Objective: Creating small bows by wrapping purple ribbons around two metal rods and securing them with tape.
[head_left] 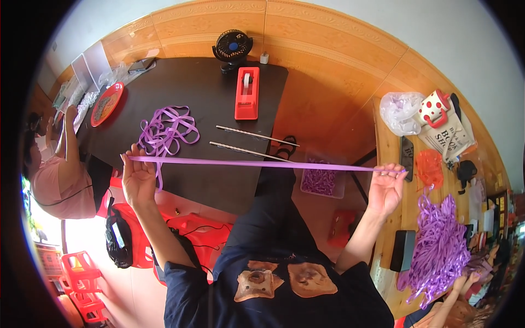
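A narrow purple ribbon (262,163) is stretched nearly level and taut between my two hands. My left hand (139,179) pinches its left end, above the dark table's near edge. At the other end, my right hand (386,191) is closed on the ribbon beside the wooden table, palm turned up. Beyond my left hand lies a loose tangle of purple ribbon (174,130) on the dark table (191,82); whether it joins the held length I cannot tell. Two thin sticks (257,135) lie just past the ribbon, their right ends jutting over the table edge.
A red tape dispenser (246,106) and a black fan (232,48) stand farther back. At left is a red plate (104,109). A tub of purple pieces (322,180) sits low between the tables. The wooden table holds a ribbon heap (440,246) and a phone (406,156). People sit at both sides.
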A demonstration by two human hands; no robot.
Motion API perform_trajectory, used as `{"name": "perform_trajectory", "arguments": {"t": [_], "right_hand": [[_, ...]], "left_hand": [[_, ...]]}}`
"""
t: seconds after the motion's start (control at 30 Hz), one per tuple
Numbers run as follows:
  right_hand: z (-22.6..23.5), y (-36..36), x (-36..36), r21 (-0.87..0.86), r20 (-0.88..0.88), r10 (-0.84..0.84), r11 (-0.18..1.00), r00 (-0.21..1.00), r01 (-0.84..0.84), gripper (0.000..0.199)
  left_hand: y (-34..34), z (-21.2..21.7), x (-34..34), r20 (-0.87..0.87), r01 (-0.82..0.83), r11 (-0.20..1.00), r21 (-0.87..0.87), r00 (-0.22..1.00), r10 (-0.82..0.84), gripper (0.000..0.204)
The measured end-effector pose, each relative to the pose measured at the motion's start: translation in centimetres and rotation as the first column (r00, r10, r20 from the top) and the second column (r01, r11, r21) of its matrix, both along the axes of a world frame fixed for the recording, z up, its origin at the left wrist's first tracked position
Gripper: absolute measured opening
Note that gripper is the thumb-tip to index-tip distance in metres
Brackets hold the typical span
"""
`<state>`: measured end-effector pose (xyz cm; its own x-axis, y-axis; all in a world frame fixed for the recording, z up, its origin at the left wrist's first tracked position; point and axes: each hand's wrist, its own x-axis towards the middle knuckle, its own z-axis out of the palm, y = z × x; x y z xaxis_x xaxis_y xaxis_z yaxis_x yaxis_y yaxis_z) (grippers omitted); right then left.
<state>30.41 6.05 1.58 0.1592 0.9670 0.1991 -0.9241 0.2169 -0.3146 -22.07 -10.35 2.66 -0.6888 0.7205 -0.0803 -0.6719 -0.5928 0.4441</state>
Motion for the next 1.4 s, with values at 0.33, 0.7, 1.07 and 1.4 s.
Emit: {"name": "perform_trajectory", "arguments": {"t": [0.33, 0.7, 1.07, 1.4], "right_hand": [[-1.8, -0.7, 0.9, -0.110, -0.111, 0.096, 0.988, 0.989, -0.109, 0.019], [-1.8, -1.1, 1.2, -0.166, -0.057, 0.047, 0.985, 0.997, -0.056, 0.017], [-2.2, -1.2, 1.5, -0.262, -0.056, -0.007, 0.965, 0.998, -0.008, 0.019], [-2.5, -1.2, 1.8, -0.323, -0.030, -0.062, 0.945, 0.998, 0.049, 0.018]], "left_hand": [[-0.2, -4.7, 0.7, 0.235, -0.035, 0.999, 0.005, 0.971, 0.033, 0.014], [-0.2, -4.6, 1.1, 0.198, -0.074, 0.994, 0.083, 0.979, 0.056, 0.017], [-0.8, -6.5, 0.1, 0.039, -0.200, 0.979, -0.029, 0.979, 0.201, 0.013], [-1.0, -7.9, -1.4, 0.229, 0.068, 0.967, 0.247, 0.965, -0.126, 0.019]]}}
